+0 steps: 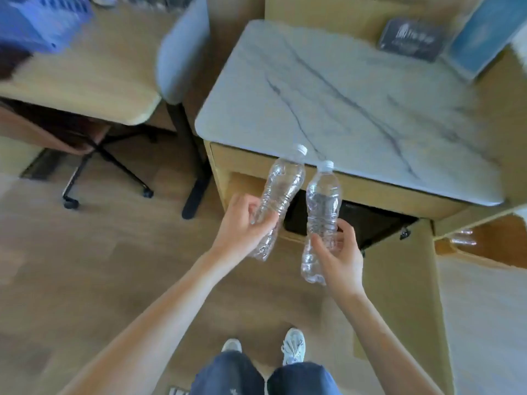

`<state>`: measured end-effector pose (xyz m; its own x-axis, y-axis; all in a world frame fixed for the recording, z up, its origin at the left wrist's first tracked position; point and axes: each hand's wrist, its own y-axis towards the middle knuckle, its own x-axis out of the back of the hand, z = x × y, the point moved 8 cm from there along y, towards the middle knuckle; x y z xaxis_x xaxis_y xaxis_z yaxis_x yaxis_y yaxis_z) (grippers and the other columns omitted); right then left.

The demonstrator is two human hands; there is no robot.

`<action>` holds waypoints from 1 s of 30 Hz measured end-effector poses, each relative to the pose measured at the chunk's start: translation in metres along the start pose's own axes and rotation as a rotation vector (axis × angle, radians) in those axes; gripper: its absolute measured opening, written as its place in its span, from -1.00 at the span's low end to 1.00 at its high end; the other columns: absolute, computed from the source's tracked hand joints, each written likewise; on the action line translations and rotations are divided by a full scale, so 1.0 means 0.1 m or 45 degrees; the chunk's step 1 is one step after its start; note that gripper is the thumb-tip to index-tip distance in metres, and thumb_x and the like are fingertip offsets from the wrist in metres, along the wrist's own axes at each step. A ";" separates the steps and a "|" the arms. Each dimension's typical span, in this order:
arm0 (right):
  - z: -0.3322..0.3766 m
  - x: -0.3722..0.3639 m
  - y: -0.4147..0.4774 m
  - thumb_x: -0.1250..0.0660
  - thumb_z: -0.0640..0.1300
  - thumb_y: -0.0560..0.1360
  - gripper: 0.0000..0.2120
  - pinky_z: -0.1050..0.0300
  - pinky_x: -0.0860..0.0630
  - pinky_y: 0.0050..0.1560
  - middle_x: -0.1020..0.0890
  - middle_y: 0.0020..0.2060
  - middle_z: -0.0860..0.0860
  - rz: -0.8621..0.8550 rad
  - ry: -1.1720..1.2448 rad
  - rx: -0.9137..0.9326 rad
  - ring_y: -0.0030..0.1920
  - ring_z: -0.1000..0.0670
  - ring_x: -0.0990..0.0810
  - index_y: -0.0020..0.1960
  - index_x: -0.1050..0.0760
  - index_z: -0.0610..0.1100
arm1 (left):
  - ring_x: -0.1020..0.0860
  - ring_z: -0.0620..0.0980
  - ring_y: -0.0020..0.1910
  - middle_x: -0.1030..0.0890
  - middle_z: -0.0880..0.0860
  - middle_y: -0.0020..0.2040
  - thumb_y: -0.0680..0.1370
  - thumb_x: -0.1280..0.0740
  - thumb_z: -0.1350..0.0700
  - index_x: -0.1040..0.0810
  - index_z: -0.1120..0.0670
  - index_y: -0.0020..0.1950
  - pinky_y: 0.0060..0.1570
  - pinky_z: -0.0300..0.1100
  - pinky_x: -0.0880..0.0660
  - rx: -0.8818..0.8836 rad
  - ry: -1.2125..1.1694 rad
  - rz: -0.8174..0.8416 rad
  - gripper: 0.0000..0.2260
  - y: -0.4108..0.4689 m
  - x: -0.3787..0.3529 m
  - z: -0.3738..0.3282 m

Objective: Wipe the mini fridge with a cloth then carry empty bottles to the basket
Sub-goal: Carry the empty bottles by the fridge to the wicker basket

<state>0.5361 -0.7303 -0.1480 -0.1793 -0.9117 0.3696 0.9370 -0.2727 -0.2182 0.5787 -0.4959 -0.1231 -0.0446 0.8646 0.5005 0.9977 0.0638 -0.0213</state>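
I see L hand [242,223] gripping a crushed bottle [282,183] and R hand [339,255] gripping a second bottle [323,195] over wood floor [99,252] by the marble-top cabinet [356,109], w/ blue basket [42,21] on desk [85,81] far left.

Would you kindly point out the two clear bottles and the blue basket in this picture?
Crumpled bottle [282,183]: head view, on its ribbed body above the left hand [242,226].
Smoother bottle [323,198]: head view, on its clear body above the right hand [340,258].
Blue basket [42,24]: head view, on its slatted wall, top left.
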 end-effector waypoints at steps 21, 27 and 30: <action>1.96 0.75 -1.28 -0.42 0.20 0.35 -0.53 0.07 -0.64 -0.11 -0.61 -0.06 0.19 -0.469 0.285 0.390 -0.09 0.20 -0.61 0.23 -0.41 0.32 | -0.52 -0.39 0.01 -0.57 -0.39 -0.01 0.40 -0.38 -0.23 -0.38 -0.25 0.07 -0.04 -0.26 -0.41 -0.342 -0.416 0.112 -0.69 -0.53 1.24 -1.86; 1.65 1.27 -1.61 -0.47 0.01 0.46 -0.56 0.07 -0.65 -0.01 -0.64 -0.07 0.28 -0.722 0.258 0.332 -0.06 0.17 -0.66 0.16 -0.37 0.40 | -0.52 -0.43 -0.05 -0.54 -0.16 0.06 0.48 -0.42 -0.11 -0.39 -0.09 0.14 -0.25 -0.47 -0.46 -0.417 -0.431 0.312 -0.67 -0.58 0.76 -2.10; 1.46 1.67 -1.89 -0.48 0.02 0.45 -0.55 0.13 -0.63 -0.04 -0.62 -0.06 0.29 -0.931 0.234 0.288 -0.05 0.25 -0.61 0.27 -0.41 0.24 | -0.56 -0.38 -0.11 -0.56 -0.08 0.04 0.53 -0.43 -0.01 -0.39 0.00 0.16 -0.35 -0.49 -0.46 -0.472 -0.475 0.465 -0.70 -0.70 0.35 -2.39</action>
<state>0.3734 -0.7859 0.0869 -0.8022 -0.5663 0.1890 0.5966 -0.7720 0.2194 0.5196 -0.5890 0.1027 0.3540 0.9175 0.1814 0.9000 -0.3869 0.2008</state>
